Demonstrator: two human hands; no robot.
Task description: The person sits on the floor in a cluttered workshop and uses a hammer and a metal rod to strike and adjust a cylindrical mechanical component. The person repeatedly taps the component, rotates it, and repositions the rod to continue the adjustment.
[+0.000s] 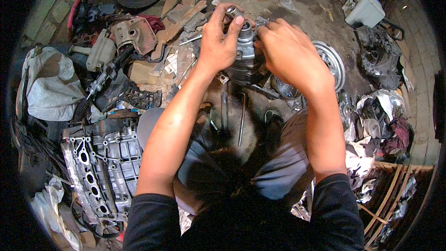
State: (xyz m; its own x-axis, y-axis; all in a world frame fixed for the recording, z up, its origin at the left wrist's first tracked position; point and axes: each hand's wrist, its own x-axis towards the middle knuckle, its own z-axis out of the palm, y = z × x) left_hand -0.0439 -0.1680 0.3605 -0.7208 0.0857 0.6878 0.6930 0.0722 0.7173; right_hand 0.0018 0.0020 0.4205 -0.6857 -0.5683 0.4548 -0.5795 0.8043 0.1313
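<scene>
A dark metal cylindrical housing [244,65] with a silver collar on top stands at the upper middle, in front of me. My left hand [223,42] is wrapped round a short silver metal sleeve [232,12] at its top, thumb and fingers on it, touching the collar. My right hand [290,56] is at the housing's right side, fingers curled beside the collar near a small metal piece; what they hold is hidden. Below the housing, between my knees, lie a long dark bar [224,111] and a thin rod [241,121].
An aluminium engine block [102,172] lies at lower left. Car parts [130,37], cardboard and a tyre [139,0] lie at upper left. A wheel rim [332,60] is behind my right hand; a white container [362,7], rags [381,121] and a wooden frame [385,195] lie at the right.
</scene>
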